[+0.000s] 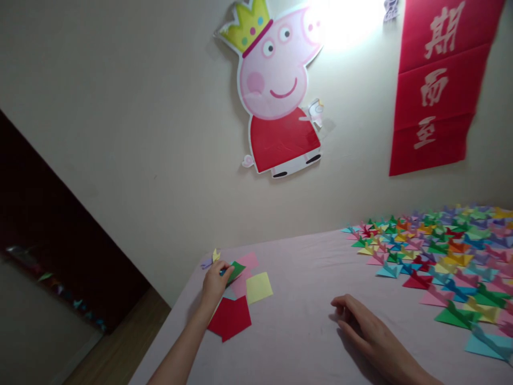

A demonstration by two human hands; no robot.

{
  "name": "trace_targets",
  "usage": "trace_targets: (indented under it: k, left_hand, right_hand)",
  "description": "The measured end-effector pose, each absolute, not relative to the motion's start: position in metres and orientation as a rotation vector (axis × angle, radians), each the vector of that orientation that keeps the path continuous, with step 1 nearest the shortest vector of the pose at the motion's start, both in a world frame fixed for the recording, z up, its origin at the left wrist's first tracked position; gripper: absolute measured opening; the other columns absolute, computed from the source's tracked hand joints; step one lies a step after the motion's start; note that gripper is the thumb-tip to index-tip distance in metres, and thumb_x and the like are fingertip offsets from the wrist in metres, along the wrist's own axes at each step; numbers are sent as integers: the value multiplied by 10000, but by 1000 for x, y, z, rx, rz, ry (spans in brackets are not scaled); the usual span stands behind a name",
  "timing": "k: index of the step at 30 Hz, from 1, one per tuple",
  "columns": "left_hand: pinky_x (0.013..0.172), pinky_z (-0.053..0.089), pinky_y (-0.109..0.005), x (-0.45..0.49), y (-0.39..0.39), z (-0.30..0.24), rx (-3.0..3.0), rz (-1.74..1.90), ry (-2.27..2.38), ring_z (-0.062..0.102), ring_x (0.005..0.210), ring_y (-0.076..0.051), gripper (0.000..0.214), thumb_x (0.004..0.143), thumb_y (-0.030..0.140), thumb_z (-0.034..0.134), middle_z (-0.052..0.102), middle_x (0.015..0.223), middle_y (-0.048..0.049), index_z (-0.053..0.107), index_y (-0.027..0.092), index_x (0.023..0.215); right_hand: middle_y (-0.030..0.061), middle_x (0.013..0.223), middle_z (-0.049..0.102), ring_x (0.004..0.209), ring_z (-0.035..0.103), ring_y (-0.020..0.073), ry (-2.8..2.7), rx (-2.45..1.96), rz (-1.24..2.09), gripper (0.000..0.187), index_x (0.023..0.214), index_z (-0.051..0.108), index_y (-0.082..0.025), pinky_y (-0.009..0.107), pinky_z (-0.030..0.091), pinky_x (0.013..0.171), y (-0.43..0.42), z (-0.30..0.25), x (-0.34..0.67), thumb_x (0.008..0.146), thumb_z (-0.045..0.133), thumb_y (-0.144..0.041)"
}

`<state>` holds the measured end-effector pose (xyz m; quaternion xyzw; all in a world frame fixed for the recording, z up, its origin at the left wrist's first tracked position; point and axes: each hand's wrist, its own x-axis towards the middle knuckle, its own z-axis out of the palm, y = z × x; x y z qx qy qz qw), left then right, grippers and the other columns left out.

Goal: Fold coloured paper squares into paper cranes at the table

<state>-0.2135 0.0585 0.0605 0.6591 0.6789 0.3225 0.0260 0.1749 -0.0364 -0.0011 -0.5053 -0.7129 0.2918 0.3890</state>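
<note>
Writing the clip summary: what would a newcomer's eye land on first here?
The big crowned cartoon pig cutout on the wall, top centre, with a red banner at top right. Next, the field of coloured folded paper shapes covering the pink surface at right. Lower left, the left hand pinches a green sheet; the right hand rests open nearby.

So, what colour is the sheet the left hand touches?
Green: the sheet at the left hand, head view.

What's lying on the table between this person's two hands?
In the head view, a yellow paper square lies on the pink cloth close to the left hand; from there to the right hand the cloth is bare.
</note>
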Motion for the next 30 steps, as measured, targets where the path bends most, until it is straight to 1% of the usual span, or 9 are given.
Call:
trace_targets:
  k: [3,7,10,12,14,17,19,24,30]
  left_hand:
    - [771,505,-327,-217,61,70,1940,1152,2083,628,839,-220,280,867,418,525,651,799,-21,587,215,684]
    - [803,500,-332,-190,49,78,1900,1330,1977,622,884,-220,371,919,487,468,659,890,-42,642,194,774]
    - [872,480,-321,-135,22,71,1984,1348,1801,605,959,-212,255,905,397,553,658,946,-42,696,209,808]
    - [860,475,-307,-90,0,60,2077,1286,1636,598,941,-194,147,885,298,614,655,930,-19,730,252,807]
    - [831,459,-320,-50,-21,48,2199,1222,1404,582,906,-187,167,886,177,612,648,908,-14,744,277,865]
    - [811,437,-317,-12,-42,31,2302,1133,1270,572,887,-175,226,860,92,645,655,901,0,738,294,901]
    - [794,432,-303,-1,-50,22,2347,1060,1235,573,872,-164,233,852,68,652,655,893,8,723,284,904]
    - [808,448,-342,0,-64,12,2455,765,1315,563,924,-207,261,809,38,641,633,1001,-20,660,246,966]
    - [927,466,-441,1,-75,15,2440,513,1458,534,1071,-280,334,815,111,614,591,1200,-94,586,189,1138]
  right_hand:
    - [43,859,692,787,659,210,-1806,-1276,754,242,1041,581,-225,320,540,758,-36,-3,175,827,496,-301]
    - [45,891,690,797,657,203,-1803,-1281,715,247,1063,576,-228,309,544,753,-35,-5,176,844,501,-315]
    - [70,1003,667,842,652,208,-1768,-1255,523,301,1138,548,-223,317,547,759,-31,-4,180,862,505,-336]
    - [102,1141,628,966,637,232,-1790,-1196,348,370,1214,521,-222,345,537,823,-28,-2,186,864,531,-341]
    - [105,1215,602,1077,599,255,-1883,-1143,207,354,1207,552,-245,382,504,897,-28,0,193,858,561,-306]
    - [59,1040,663,953,608,239,-2082,-1130,107,125,904,651,-271,372,489,838,-35,4,204,851,564,-198]
    - [36,905,670,818,599,209,-2178,-1134,134,164,763,625,-258,328,484,752,-43,6,210,869,547,-160]
    - [19,875,669,803,604,193,-2252,-1162,310,166,789,605,-253,298,483,729,-60,10,215,908,527,-168]
    - [41,879,666,800,601,205,-2224,-1250,376,184,822,618,-246,311,479,716,-60,6,210,906,475,-167]
